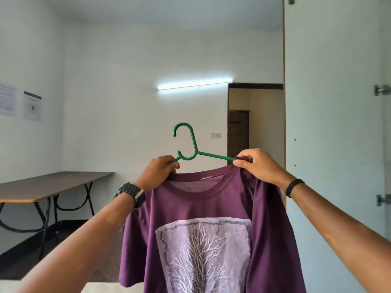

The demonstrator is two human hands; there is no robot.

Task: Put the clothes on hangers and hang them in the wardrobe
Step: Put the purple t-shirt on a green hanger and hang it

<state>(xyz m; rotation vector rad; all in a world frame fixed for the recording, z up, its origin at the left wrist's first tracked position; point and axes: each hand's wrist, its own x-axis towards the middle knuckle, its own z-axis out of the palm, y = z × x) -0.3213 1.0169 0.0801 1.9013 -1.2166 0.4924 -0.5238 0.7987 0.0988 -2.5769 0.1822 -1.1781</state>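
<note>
A purple T-shirt [211, 233] with a pale tree print hangs in front of me at chest height. A green plastic hanger [191, 144] sticks up above its collar, hook pointing left. My left hand [158, 172] grips the hanger's left arm together with the shirt's left shoulder. My right hand [257, 166] pinches the shirt's right shoulder over the hanger's right arm, whose end is hidden in the fabric. The white wardrobe door [332, 123] stands just to the right of my right hand.
A brown folding table [48, 185] on black legs stands at the left wall. A doorway [254, 123] opens behind the shirt. Metal handles [382, 89] stick out at the wardrobe's right edge. A pale surface [99, 287] lies at the bottom.
</note>
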